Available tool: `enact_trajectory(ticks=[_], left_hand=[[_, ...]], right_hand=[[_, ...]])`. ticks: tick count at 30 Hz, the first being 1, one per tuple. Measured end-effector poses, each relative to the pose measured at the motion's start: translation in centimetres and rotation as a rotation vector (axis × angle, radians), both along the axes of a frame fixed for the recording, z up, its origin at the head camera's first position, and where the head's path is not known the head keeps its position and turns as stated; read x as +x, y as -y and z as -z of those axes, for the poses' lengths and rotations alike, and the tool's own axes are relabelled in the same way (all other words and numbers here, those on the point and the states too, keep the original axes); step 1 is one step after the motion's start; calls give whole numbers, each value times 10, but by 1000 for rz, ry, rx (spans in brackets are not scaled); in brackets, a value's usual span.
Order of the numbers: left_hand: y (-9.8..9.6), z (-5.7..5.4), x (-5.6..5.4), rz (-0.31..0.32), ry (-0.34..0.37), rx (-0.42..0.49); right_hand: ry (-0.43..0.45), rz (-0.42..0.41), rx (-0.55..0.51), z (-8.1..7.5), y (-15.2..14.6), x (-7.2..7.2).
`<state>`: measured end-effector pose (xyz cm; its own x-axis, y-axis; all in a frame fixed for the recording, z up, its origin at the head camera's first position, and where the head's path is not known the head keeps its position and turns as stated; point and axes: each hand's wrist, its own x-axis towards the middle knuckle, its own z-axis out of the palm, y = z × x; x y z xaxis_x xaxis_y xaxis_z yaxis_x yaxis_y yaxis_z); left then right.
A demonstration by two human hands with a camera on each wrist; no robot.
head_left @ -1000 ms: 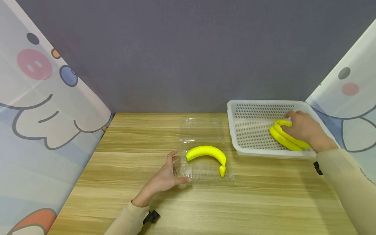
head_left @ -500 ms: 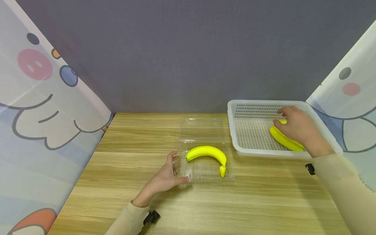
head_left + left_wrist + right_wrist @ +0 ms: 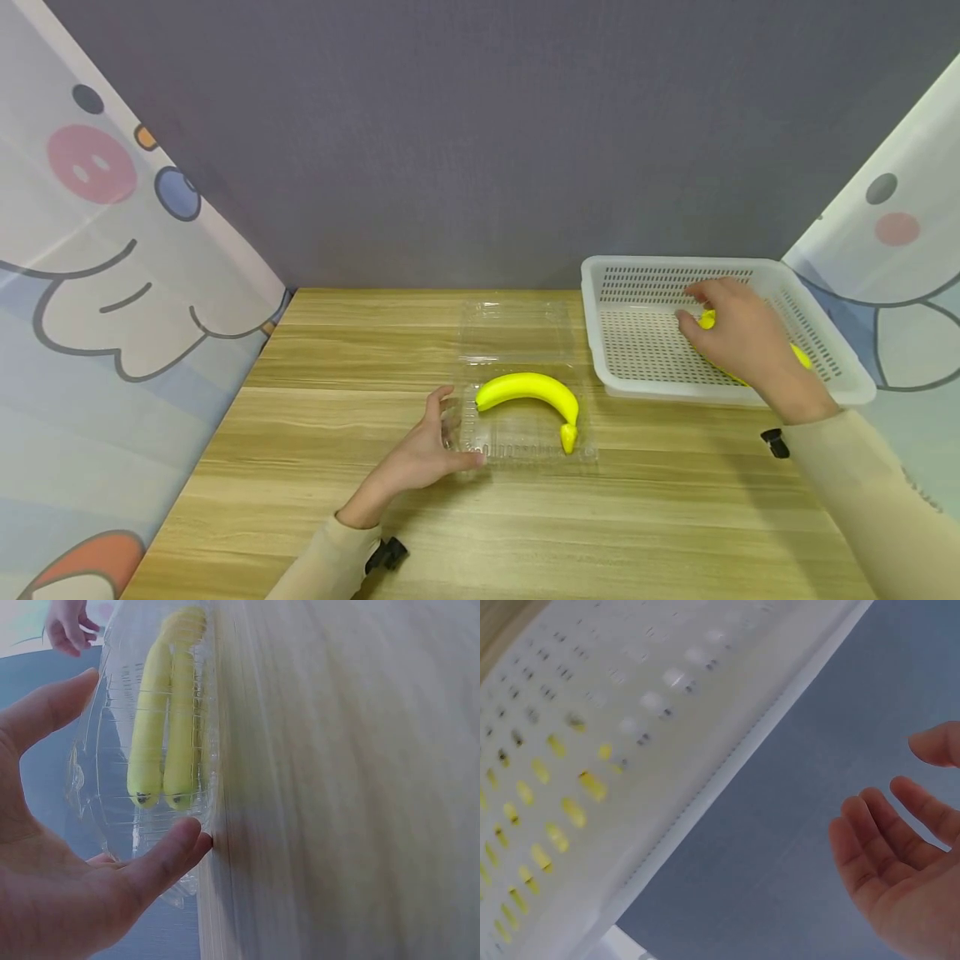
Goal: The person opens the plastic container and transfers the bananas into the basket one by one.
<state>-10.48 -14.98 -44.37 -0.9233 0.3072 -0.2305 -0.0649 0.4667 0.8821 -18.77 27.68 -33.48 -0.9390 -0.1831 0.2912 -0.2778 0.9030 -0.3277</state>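
Observation:
Between its thumb and fingers, my left hand [image 3: 420, 454] holds the near left corner of a clear plastic clamshell box [image 3: 517, 437]. The lid [image 3: 516, 331] lies folded back toward the wall. A curved yellow banana [image 3: 528, 383] rests inside; in the left wrist view, two banana shapes [image 3: 150, 727] with dark tips show through the clear side. My right hand [image 3: 738, 333] hovers over the white basket [image 3: 637, 387], thumb and fingers apart, holding nothing. Below it lie yellow bananas [image 3: 802, 356], mostly hidden by the hand; their yellow shows through the basket's slots in the right wrist view.
Basket and box stand side by side on a wood-grain table [image 3: 360, 350], the basket to the right. A grey wall [image 3: 480, 167] rises behind the table. Printed cartoon panels [image 3: 90, 292] flank both sides.
My right hand has shifted left across the basket with its fingers apart, uncovering the right end of a banana. The left hand, the box and its banana have stayed in place.

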Motion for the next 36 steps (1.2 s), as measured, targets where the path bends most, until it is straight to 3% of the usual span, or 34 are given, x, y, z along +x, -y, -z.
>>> enact_trajectory(ticks=[9,20,36], left_hand=[[0,0,0,2,-3,-14],[0,0,1,0,-5,-23],[-1,-2,2,-2,2,-7]], right_hand=[[-119,-86,-21,0,18,9],[-119,-105,-58,2,35,24],[-241,-221,-102,12,66,36]])
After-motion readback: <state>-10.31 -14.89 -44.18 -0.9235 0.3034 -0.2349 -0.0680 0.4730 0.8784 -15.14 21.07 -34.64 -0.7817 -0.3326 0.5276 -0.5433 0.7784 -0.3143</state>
